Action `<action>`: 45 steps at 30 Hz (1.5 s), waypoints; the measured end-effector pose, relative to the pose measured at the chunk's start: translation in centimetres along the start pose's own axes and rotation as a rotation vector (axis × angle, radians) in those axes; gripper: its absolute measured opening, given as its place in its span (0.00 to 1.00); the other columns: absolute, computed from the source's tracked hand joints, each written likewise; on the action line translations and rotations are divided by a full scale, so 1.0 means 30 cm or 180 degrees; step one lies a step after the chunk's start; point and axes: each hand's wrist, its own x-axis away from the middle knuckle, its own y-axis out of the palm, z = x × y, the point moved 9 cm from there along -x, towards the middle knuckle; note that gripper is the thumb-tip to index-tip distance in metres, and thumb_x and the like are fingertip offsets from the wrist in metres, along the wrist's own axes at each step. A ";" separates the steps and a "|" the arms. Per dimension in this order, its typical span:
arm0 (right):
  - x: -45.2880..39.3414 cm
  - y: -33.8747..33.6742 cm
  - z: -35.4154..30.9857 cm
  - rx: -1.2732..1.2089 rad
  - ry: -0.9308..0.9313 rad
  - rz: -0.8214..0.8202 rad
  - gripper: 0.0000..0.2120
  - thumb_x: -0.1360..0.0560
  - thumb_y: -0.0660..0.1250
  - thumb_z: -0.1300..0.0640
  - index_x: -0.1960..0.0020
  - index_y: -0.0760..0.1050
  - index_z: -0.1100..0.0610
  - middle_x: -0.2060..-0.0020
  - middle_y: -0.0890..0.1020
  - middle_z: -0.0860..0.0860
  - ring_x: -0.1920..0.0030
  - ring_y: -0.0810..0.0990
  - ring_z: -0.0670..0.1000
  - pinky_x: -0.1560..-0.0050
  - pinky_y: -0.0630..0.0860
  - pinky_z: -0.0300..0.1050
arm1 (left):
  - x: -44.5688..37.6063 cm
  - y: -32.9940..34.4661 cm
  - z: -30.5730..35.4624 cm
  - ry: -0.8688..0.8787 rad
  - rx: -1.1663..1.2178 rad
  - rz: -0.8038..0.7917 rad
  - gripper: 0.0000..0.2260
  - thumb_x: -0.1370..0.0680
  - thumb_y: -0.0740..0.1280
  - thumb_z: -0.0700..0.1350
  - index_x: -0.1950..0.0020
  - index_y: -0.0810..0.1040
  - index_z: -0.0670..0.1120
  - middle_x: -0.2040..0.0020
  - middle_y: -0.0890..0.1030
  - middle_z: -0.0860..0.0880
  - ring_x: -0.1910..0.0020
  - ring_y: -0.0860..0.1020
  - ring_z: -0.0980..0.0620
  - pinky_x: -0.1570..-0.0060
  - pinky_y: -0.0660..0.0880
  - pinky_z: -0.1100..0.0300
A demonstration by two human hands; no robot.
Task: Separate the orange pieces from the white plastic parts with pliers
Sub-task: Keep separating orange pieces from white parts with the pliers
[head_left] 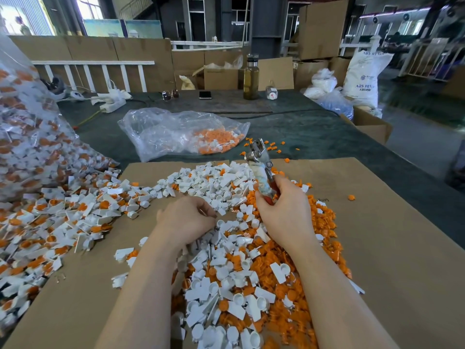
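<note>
My right hand [281, 210] grips the pliers [260, 165] by their wrapped handles, with the metal jaws pointing up and away over the pile. My left hand [186, 220] hovers low at the edge of the middle pile, fingers curled inward; what it holds, if anything, is hidden. A heap of joined white-and-orange parts [50, 222] spreads on the left. A pile of bare white parts [214, 182] lies ahead. Separated orange pieces [317, 222] mixed with white ones [226, 293] lie between and under my forearms.
Brown cardboard [390, 248] covers the green table [314, 132]. A large clear bag of parts [27, 137] leans at left; a smaller bag [181, 132] lies ahead. Bottle [250, 76], phone [205, 94], sunglasses [170, 94], power strip [113, 105] and an open box [370, 124] sit farther back.
</note>
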 end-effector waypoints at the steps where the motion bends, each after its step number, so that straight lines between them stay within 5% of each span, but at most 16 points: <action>1: 0.000 0.001 0.001 0.0002 -0.0004 -0.0002 0.05 0.24 0.68 0.55 0.55 0.71 0.50 0.65 0.75 0.40 0.64 0.75 0.43 0.67 0.66 0.34 | -0.002 0.001 0.000 -0.0003 -0.0036 0.0012 0.02 0.24 0.69 0.49 0.57 0.80 0.56 0.58 0.78 0.61 0.51 0.77 0.54 0.36 0.71 0.45; 7: -0.002 0.001 0.003 0.0010 -0.0033 0.0042 0.05 0.24 0.68 0.54 0.54 0.72 0.51 0.65 0.76 0.41 0.64 0.76 0.44 0.68 0.68 0.35 | -0.021 0.003 0.004 0.0117 0.0196 0.0257 0.07 0.20 0.67 0.50 0.58 0.77 0.56 0.59 0.78 0.59 0.54 0.78 0.53 0.41 0.75 0.46; 12: -0.001 -0.001 0.001 -0.0034 -0.0043 0.0094 0.05 0.24 0.67 0.53 0.53 0.71 0.49 0.63 0.76 0.40 0.62 0.77 0.44 0.64 0.75 0.39 | -0.002 -0.062 0.000 0.0092 0.1721 0.0911 0.05 0.19 0.64 0.49 0.52 0.80 0.54 0.63 0.83 0.56 0.65 0.79 0.55 0.69 0.75 0.64; 16: -0.001 -0.004 -0.003 -0.0052 -0.0086 0.0151 0.05 0.23 0.67 0.53 0.53 0.71 0.50 0.63 0.76 0.40 0.63 0.76 0.44 0.66 0.73 0.38 | 0.011 -0.057 -0.038 -0.0426 0.3849 0.0915 0.08 0.20 0.64 0.42 0.56 0.79 0.51 0.61 0.87 0.52 0.60 0.86 0.52 0.56 0.79 0.56; 18: 0.001 -0.006 -0.007 -0.0104 -0.0122 0.0185 0.05 0.24 0.68 0.54 0.53 0.72 0.49 0.63 0.76 0.39 0.63 0.77 0.43 0.66 0.73 0.38 | 0.009 -0.057 -0.050 -0.0509 0.4168 0.0936 0.10 0.19 0.64 0.39 0.58 0.81 0.47 0.54 0.86 0.49 0.65 0.85 0.54 0.58 0.79 0.56; 22: 0.003 -0.004 -0.012 -0.0184 -0.0153 0.0207 0.06 0.25 0.69 0.55 0.52 0.72 0.49 0.62 0.76 0.39 0.61 0.78 0.43 0.62 0.76 0.41 | -0.005 -0.032 -0.049 -0.0534 0.4008 0.0712 0.10 0.19 0.66 0.41 0.56 0.86 0.46 0.68 0.80 0.53 0.71 0.76 0.58 0.64 0.77 0.62; 28: 0.007 0.007 -0.019 -0.0241 -0.0172 0.0218 0.06 0.25 0.69 0.55 0.53 0.72 0.49 0.62 0.76 0.38 0.61 0.77 0.41 0.61 0.77 0.41 | -0.010 0.003 0.001 -0.0281 0.3771 0.0420 0.06 0.22 0.70 0.39 0.49 0.86 0.45 0.55 0.86 0.48 0.65 0.81 0.58 0.62 0.79 0.65; 34: 0.010 0.018 -0.024 -0.0192 -0.0199 0.0195 0.09 0.25 0.70 0.53 0.53 0.70 0.47 0.64 0.73 0.36 0.64 0.75 0.38 0.64 0.70 0.33 | -0.011 0.015 0.038 0.0052 0.3220 0.0400 0.12 0.22 0.69 0.35 0.43 0.84 0.50 0.56 0.85 0.49 0.60 0.85 0.55 0.45 0.80 0.56; 39: 0.015 0.024 -0.031 -0.0165 -0.0233 0.0189 0.09 0.25 0.71 0.52 0.53 0.70 0.46 0.65 0.73 0.36 0.62 0.76 0.36 0.66 0.68 0.30 | -0.002 0.019 0.050 0.0037 0.3521 0.0418 0.11 0.27 0.74 0.33 0.47 0.81 0.41 0.59 0.85 0.40 0.61 0.86 0.49 0.60 0.81 0.63; 45: 0.013 0.023 -0.026 -0.0185 -0.0193 0.0191 0.08 0.25 0.70 0.49 0.53 0.71 0.47 0.65 0.74 0.36 0.64 0.75 0.36 0.65 0.70 0.31 | 0.013 0.015 0.068 0.0050 0.3511 0.0425 0.11 0.29 0.76 0.33 0.50 0.81 0.42 0.62 0.86 0.43 0.62 0.86 0.49 0.63 0.80 0.64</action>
